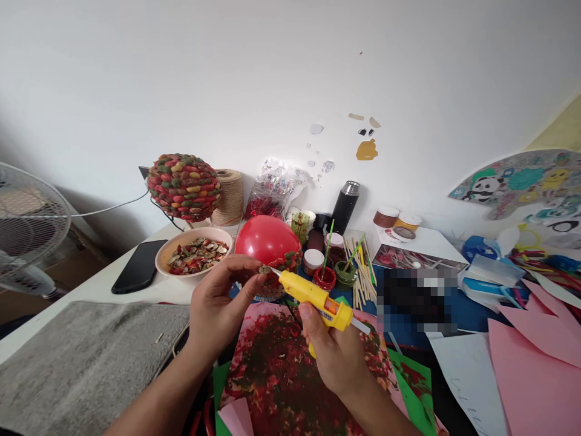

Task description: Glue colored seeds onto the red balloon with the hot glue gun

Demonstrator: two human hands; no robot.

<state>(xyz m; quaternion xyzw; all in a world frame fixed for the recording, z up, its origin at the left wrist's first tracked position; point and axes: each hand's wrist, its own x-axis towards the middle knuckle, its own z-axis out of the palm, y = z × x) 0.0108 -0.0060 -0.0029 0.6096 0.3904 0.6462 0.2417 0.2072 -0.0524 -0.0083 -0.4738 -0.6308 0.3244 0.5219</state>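
Note:
My right hand is wrapped round a yellow hot glue gun, with a glue stick jutting from its back end. The gun's nozzle points left and meets a small shell piece, which looks like a nutshell, pinched between my left thumb and fingers. My left hand is just in front of a red balloon. Painted shell pieces cover the balloon's lower right side. To the left, a bowl holds many painted shells; whether the nozzle touches the shell is hard to see.
Behind the bowl stands a shell-covered ball beside a twine spool. Paint jars with brushes, wooden sticks and a black flask are to the right. Paint-stained paper lies below my hands; a phone lies left.

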